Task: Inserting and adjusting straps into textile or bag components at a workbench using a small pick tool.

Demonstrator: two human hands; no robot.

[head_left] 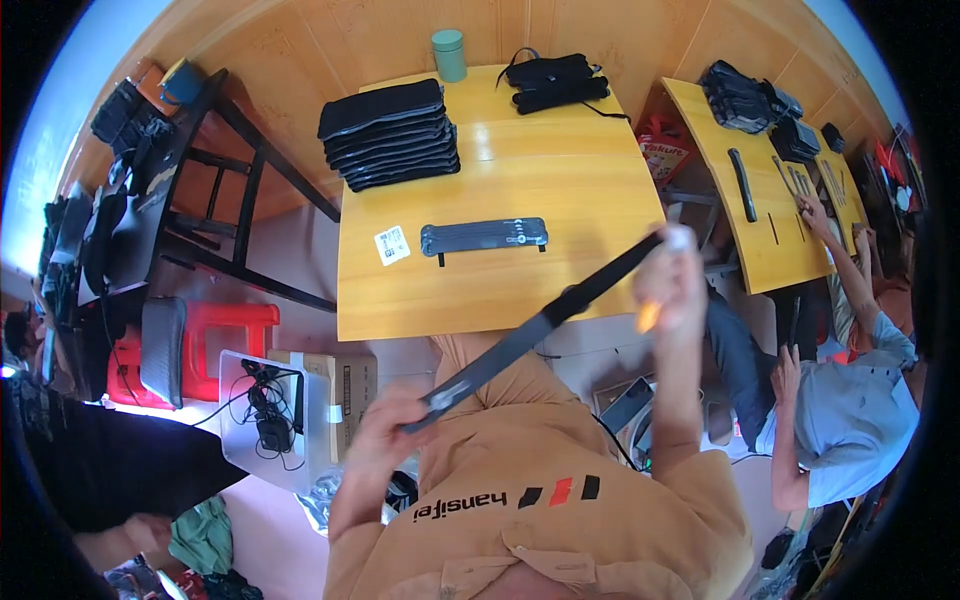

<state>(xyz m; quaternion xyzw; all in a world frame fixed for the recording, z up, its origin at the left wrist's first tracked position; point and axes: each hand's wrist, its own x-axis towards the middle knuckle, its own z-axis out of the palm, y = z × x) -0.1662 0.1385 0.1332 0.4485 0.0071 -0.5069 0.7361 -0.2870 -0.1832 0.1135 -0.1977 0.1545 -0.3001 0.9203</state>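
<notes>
A long black strap [510, 348] is stretched slantwise in front of my torso, over the near edge of the table. My left hand [393, 415] is closed round its lower left end. The upper right end is in my right hand [670, 280], which is closed and smeared by motion. Something small and orange [649, 316] shows at the right hand's fingers; its kind cannot be made out. Beyond the strap, a flat dark grey folded bundle [484, 236] with small black tabs lies on the yellow table [420, 310]. Left of it is a white printed label [392, 245].
Black flat packs [390, 135] are stacked at the table's back left. A green canister [449, 56] and black rolled bundles [560, 85] stand behind. At right, people work at another yellow table [715, 130]. A black bench [250, 265], red stool [235, 318] and cable bin [240, 440] are left.
</notes>
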